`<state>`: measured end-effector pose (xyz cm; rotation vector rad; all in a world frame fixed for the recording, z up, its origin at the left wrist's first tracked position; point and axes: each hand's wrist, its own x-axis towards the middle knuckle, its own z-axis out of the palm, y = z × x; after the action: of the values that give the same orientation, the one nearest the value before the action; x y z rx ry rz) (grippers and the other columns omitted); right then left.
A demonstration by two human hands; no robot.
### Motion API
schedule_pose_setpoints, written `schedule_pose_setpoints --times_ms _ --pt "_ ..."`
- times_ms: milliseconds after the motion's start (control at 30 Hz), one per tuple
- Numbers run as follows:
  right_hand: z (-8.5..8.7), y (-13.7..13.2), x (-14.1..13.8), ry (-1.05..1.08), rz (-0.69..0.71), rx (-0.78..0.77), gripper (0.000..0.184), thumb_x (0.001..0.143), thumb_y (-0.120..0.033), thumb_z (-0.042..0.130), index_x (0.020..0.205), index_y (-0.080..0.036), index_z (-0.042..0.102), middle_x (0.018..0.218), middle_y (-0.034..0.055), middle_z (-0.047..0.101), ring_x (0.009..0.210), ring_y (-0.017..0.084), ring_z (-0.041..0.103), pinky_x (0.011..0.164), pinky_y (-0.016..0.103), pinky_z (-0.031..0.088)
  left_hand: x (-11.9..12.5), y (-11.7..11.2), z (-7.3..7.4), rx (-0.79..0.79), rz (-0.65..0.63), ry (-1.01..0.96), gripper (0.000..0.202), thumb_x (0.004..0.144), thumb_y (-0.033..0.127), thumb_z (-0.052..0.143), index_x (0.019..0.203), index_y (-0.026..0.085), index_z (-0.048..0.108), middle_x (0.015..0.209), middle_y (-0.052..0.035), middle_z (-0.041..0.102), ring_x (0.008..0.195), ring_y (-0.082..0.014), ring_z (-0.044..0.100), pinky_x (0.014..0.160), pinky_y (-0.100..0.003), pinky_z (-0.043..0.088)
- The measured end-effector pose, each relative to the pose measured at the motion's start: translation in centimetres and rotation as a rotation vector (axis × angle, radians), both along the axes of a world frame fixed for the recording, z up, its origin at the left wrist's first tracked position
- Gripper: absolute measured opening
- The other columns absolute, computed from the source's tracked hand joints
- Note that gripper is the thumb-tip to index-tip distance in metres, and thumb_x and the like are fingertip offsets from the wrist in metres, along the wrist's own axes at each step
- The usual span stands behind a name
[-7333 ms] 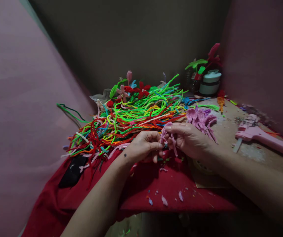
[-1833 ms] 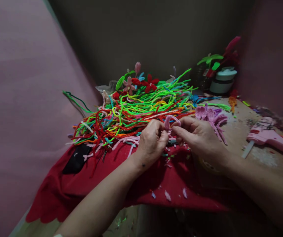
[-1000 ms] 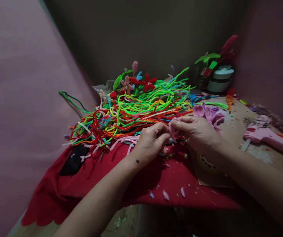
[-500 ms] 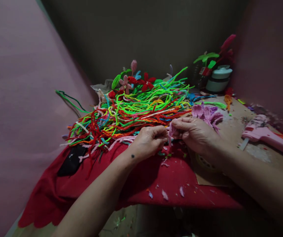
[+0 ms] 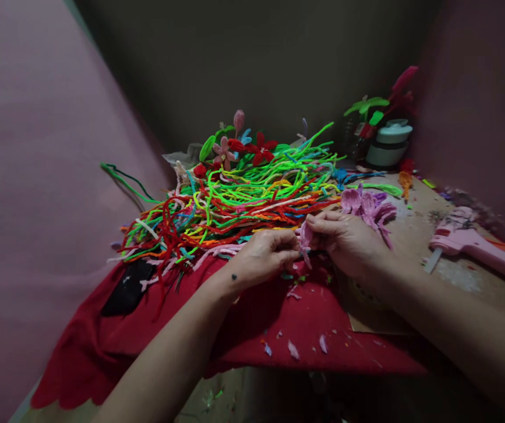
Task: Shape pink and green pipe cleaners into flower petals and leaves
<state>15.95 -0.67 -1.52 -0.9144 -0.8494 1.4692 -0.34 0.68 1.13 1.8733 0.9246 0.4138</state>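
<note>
Observed from beside the bench [image 5: 431, 200]: both hands meet slightly right of the frame's centre. The left grip [image 5: 267, 252] is closed, fingers curled, its fingertips holding the left edge of a pink fuzzy piece [image 5: 305, 238]. The right grip [image 5: 347, 241] is also closed, thumb and forefinger pinching the same piece at its upper right. The piece therefore lies between the two sets of fingertips, raised in front of the red cloth [image 5: 305, 329], with a narrow end hanging below the pinch. The fingertips hide part of its shape.

Containers, upper right of the frame: one jar [image 5: 388, 147], upright, pale blue-green lid on, dark band beneath the lid; contents cannot be seen. Just left of it, a dark see-through vessel [image 5: 350, 144]; green leaves [image 5: 367, 106] and a deep pink flower [image 5: 404, 79] rise behind and above the pair, and whether they stand in the vessel cannot be told.

Just beyond the right grip lies a cluster of pink-lilac petals [image 5: 367, 207]. A heap of coloured fuzzy stems [image 5: 256, 197] fills the centre. A pink glue gun [image 5: 472, 241] lies at the right; a flat black object [image 5: 129, 288] rests on the cloth, lower left.
</note>
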Motion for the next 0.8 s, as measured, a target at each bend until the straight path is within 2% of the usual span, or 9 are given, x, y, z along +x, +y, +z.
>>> schedule_pose_setpoints --times_ms 133,233,367,500,567,633,800 --pt "0.1 0.0 -0.1 0.018 -0.033 0.021 0.025 0.061 -0.031 0.074 0.054 -0.015 0.055 0.053 -0.0020 0.053 0.049 0.008 0.047 0.049 0.023 0.038 0.4 -0.2 0.3 -0.148 -0.009 -0.137 0.012 0.074 0.025 0.057 0.079 0.014 0.060 0.060 0.0026 0.054 0.049 -0.0057 0.043 0.050 -0.018 0.035" --pt "0.3 -0.2 -0.3 0.040 0.010 0.022 0.025 0.061 -0.032 0.073 0.055 -0.015 0.057 0.054 -0.0015 0.053 0.048 0.009 0.047 0.049 0.024 0.039 0.7 -0.5 0.3 -0.188 0.052 -0.201 0.018 0.075 0.028 0.057 0.072 0.011 0.060 0.060 -0.0002 0.057 0.052 -0.0073 0.048 0.054 -0.020 0.038" --pt "0.2 -0.5 -0.7 0.011 0.105 0.022 0.023 0.060 -0.033 0.073 0.064 -0.014 0.061 0.058 -0.0004 0.055 0.051 0.011 0.050 0.049 0.025 0.039 0.7 -0.5 0.1 -0.155 0.119 -0.226 0.022 0.076 0.031 0.055 0.067 0.011 0.060 0.060 -0.0023 0.059 0.054 -0.0098 0.052 0.058 -0.023 0.041" --pt "0.0 -0.7 -0.8 -0.087 0.092 0.031 0.023 0.063 -0.034 0.071 0.068 -0.013 0.063 0.058 -0.0008 0.055 0.050 0.009 0.048 0.047 0.023 0.036 0.3 -0.1 0.3 -0.100 0.163 -0.174 0.021 0.073 0.031 0.060 0.072 0.010 0.062 0.066 -0.0020 0.061 0.059 -0.0103 0.053 0.060 -0.023 0.041" --pt "0.3 -1.0 -0.8 -0.149 0.073 0.016 0.023 0.064 -0.035 0.070 0.067 -0.014 0.063 0.055 -0.0020 0.054 0.046 0.008 0.045 0.044 0.022 0.033 0.1 0.2 0.6 -0.018 0.255 -0.220 0.021 0.068 0.031 0.065 0.075 0.012 0.061 0.069 0.0000 0.059 0.062 -0.0093 0.052 0.060 -0.022 0.040" --pt "0.7 -1.3 -0.8 -0.222 0.096 0.023 0.024 0.067 -0.036 0.067 0.061 -0.014 0.061 0.051 -0.0025 0.052 0.043 0.007 0.042 0.042 0.022 0.030 -0.1 0.4 0.9 -0.001 0.298 -0.319 0.020 0.068 0.029 0.066 0.077 0.013 0.059 0.070 0.0015 0.058 0.063 -0.0086 0.051 0.062 -0.021 0.040" --pt "1.4 -1.9 -0.9 -0.348 0.205 0.072 0.029 0.071 -0.035 0.062 0.051 -0.014 0.058 0.043 -0.0021 0.049 0.039 0.007 0.039 0.041 0.023 0.028 -0.4 0.5 0.6 -0.130 0.209 -0.423 0.018 0.069 0.030 0.065 0.071 0.013 0.058 0.068 0.0013 0.056 0.061 -0.0076 0.049 0.062 -0.021 0.038"
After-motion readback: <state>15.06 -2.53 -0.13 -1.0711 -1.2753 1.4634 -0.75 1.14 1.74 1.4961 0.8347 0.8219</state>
